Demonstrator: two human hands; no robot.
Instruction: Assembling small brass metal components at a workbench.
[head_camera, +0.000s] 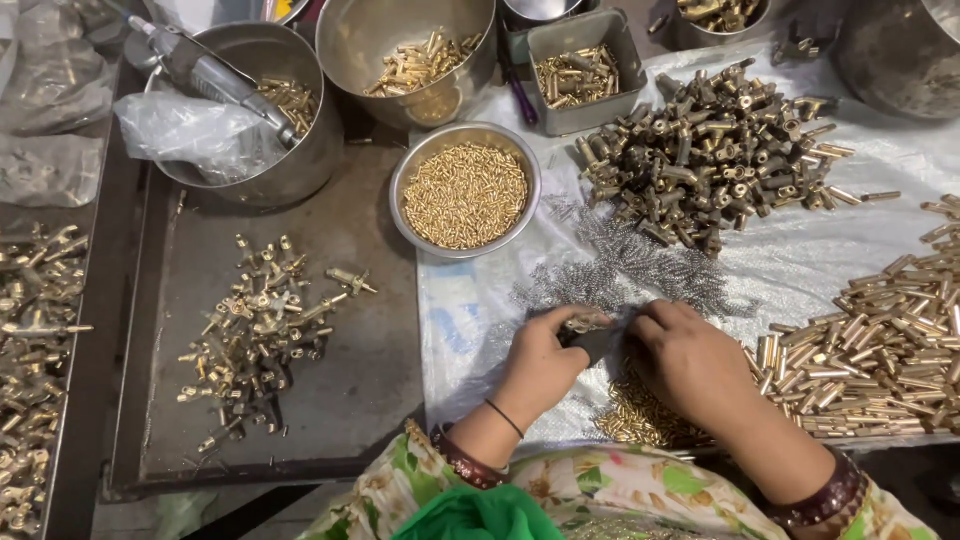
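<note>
while the far-left edge is cutting off a heap of brass fittings (35, 340), only part of that heap is showing, and the crumpled clear bags (45, 110) above it are too glary to read. moving right, a dark metal tray (340, 400) is carrying a loose pile of small brass valve pieces (262, 325); far of it a steel pot (285, 150) is holding a grey power tool (215, 75) with a plastic bag partly wrapping it. a steel bowl of tiny brass pins (465, 192) is sitting at the tray's right edge, half on a white plastic sheet (850, 240).

near the sheet's front, the left hand (545, 355) is bending at the wrist, fingers curling together and pinching a small brass part (585, 322) against a dark piece (598, 345). the right hand (690, 360) is lying knuckles-up just beside it, fingertips closing on the same dark piece; what that piece is cannot be made out, since both hands are covering most of it. thin steel springs (620, 265) are lying scattered just far of the hands, and short brass bits (635, 415) are hiding partly under the right wrist.

further right, dull brass bodies (715, 150) are heaping far, and brass tubes (880, 340) are running off the right edge.
</note>
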